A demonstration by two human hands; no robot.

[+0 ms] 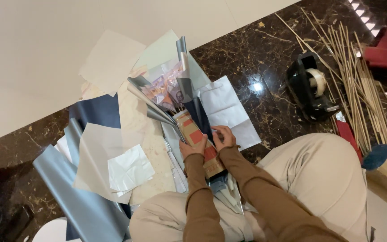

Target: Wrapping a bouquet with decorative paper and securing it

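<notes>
Both my hands hold a bouquet-like bundle (189,114) lying on the dark marble floor between my knees. Its stem part is wrapped in brown paper with red patches (196,139); silver and dark blue sheets fan out at its top around pinkish paper pieces (166,87). My left hand (194,148) grips the left side of the brown wrap. On the wrap's right edge, my right hand (224,137) pinches with bent fingers. Brown sleeves cover both forearms.
Loose sheets of cream, white, silver and dark blue paper (113,148) lie spread to the left. A black tape dispenser (311,88) stands to the right, beside a pile of thin wooden sticks (359,76). My beige trouser legs (323,179) fill the lower right.
</notes>
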